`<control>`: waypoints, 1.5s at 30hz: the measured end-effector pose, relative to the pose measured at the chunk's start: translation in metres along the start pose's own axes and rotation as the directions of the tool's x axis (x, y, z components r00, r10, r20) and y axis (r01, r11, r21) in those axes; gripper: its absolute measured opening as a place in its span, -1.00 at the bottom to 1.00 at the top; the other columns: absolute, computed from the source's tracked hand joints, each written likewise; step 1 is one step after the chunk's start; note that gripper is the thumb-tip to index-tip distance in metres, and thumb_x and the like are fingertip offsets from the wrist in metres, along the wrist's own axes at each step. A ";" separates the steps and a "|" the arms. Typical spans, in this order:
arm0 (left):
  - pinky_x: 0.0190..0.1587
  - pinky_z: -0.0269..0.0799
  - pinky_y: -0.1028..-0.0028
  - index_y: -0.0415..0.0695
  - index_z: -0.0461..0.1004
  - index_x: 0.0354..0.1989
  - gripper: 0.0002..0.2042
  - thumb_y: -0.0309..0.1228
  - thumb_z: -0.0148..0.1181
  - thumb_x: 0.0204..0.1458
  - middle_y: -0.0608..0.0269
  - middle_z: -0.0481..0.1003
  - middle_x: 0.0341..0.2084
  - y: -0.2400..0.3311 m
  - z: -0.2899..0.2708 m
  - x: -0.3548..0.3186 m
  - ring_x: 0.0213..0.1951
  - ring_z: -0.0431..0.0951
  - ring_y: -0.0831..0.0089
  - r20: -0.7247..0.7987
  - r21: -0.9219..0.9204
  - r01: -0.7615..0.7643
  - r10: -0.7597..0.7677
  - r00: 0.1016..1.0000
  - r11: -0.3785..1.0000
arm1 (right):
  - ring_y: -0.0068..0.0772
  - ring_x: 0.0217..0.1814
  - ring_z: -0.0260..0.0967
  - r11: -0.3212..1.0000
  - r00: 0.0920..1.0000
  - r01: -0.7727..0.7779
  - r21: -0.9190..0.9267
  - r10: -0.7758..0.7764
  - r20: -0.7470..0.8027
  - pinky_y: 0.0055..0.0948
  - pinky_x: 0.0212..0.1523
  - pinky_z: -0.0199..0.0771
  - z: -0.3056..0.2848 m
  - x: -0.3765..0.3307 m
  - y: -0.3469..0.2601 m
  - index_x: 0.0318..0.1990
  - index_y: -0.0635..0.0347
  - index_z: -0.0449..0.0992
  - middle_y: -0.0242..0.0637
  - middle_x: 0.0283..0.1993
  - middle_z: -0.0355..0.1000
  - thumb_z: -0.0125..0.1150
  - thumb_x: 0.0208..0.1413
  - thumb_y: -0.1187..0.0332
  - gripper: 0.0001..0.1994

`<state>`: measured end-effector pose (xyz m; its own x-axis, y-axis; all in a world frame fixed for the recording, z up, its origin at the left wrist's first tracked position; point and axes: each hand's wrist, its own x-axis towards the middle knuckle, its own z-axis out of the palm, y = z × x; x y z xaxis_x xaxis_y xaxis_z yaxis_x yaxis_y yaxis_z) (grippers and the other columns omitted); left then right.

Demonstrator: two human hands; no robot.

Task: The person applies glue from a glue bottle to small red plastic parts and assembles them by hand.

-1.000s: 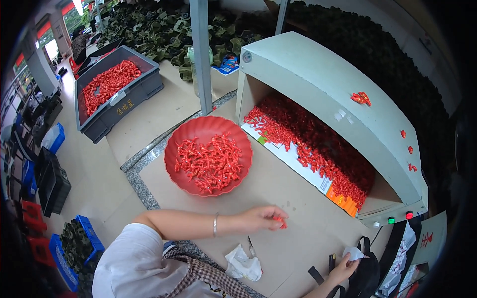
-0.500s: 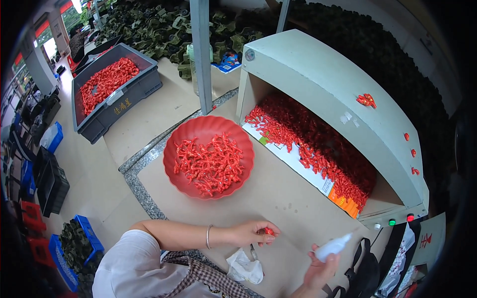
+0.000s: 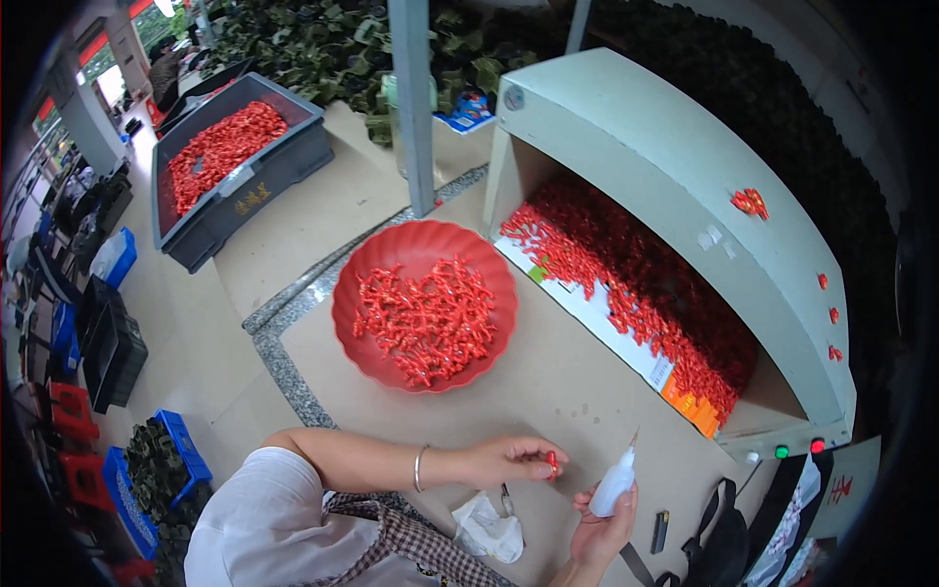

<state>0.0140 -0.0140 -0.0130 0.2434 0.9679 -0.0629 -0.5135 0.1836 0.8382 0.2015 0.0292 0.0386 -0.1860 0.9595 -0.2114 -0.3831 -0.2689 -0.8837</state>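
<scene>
My left hand (image 3: pixel 512 461) pinches a small red plastic piece (image 3: pixel 553 465) between thumb and fingers above the tabletop. To its right, my right hand (image 3: pixel 603 528) grips a white squeeze bottle (image 3: pixel 613 485) with a thin pointed nozzle tilted upward. The bottle and the red piece are apart. Beyond my left hand stands a round red bowl (image 3: pixel 424 235) with a scalloped rim, holding many similar red pieces. Close to my left wrist lie a crumpled white cloth (image 3: pixel 487 528) and a small slim tool (image 3: pixel 507 500).
A pale cabinet (image 3: pixel 626 108) at the right holds a heap of red pieces (image 3: pixel 646 328). A grey crate (image 3: pixel 254 201) of red pieces stands far left. A metal post (image 3: pixel 412 108) rises behind the bowl. Near my right hand are a small dark object (image 3: pixel 660 531) and a black strap bag (image 3: pixel 719 543).
My right hand has moved left with the bottle, whose nozzle now points more upward and sits nearer the red piece. The red piece shows more upright in my left hand. The view has shifted slightly.
</scene>
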 end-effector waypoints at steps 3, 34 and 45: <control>-0.07 0.28 0.52 -0.12 0.26 0.05 -0.69 -0.43 -0.06 0.12 0.30 0.38 -0.18 0.012 -0.004 -0.001 -0.10 0.34 0.58 -0.018 -0.104 0.088 -0.090 0.996 0.991 | -0.33 -0.57 0.38 0.993 1.000 0.025 -0.117 -0.024 0.006 -0.49 -0.60 0.41 -0.006 -0.004 -0.019 -0.02 0.33 0.14 -0.16 -0.44 0.35 -0.02 0.06 0.20 -0.57; 0.00 0.35 0.44 -0.02 0.16 0.14 -0.65 -0.43 -0.16 0.15 0.22 0.34 -0.08 0.015 -0.008 -0.002 -0.07 0.38 0.48 0.022 -0.533 0.116 -0.123 0.992 0.838 | -0.60 -0.55 0.18 0.454 0.755 0.638 -0.622 -0.528 0.389 -0.70 -0.67 0.26 -0.010 -0.007 0.016 -0.20 0.34 0.19 -0.20 -0.29 0.09 0.08 0.00 0.20 -0.62; -0.01 0.36 0.43 -0.04 0.16 0.13 -0.65 -0.43 -0.16 0.15 0.21 0.33 -0.08 0.015 -0.008 -0.003 -0.07 0.39 0.46 0.015 -0.541 0.114 -0.126 0.992 0.833 | -0.45 -0.39 0.13 0.400 0.744 0.633 -0.663 -0.553 0.376 -0.52 -0.42 0.18 0.000 -0.008 0.012 -0.25 0.30 0.23 -0.22 -0.37 0.15 0.10 -0.02 0.14 -0.62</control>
<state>-0.0010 -0.0131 -0.0051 0.3184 0.9344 -0.1600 -0.8452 0.3563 0.3983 0.1983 0.0184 0.0294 -0.2667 0.8309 0.4884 0.3287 0.5547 -0.7643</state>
